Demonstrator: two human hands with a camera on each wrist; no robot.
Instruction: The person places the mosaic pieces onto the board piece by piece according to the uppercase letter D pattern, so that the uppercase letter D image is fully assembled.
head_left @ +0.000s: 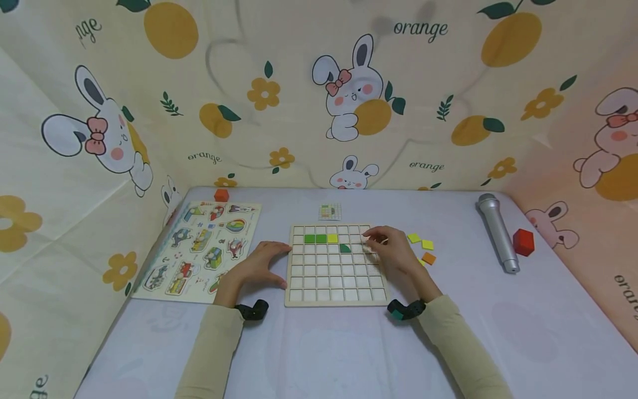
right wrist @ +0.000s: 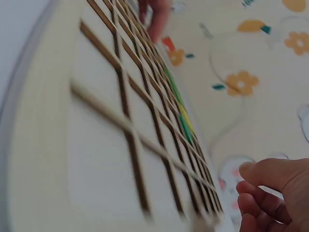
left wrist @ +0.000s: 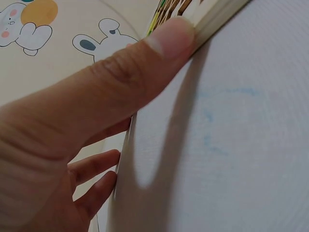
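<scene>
A wooden grid board lies flat on the table. In its upper rows sit two light green tiles, a yellow tile and a dark green tile with a curved side. My left hand is spread against the board's left edge; in the left wrist view the thumb touches the frame. Over the upper right of the board is my right hand, its thumb and index finger close together. Whether a small piece is between them is hidden.
Several loose yellow tiles and an orange tile lie right of the board. Behind it is a small pattern card. A sticker sheet and red block are left; a silver microphone and another red block are right.
</scene>
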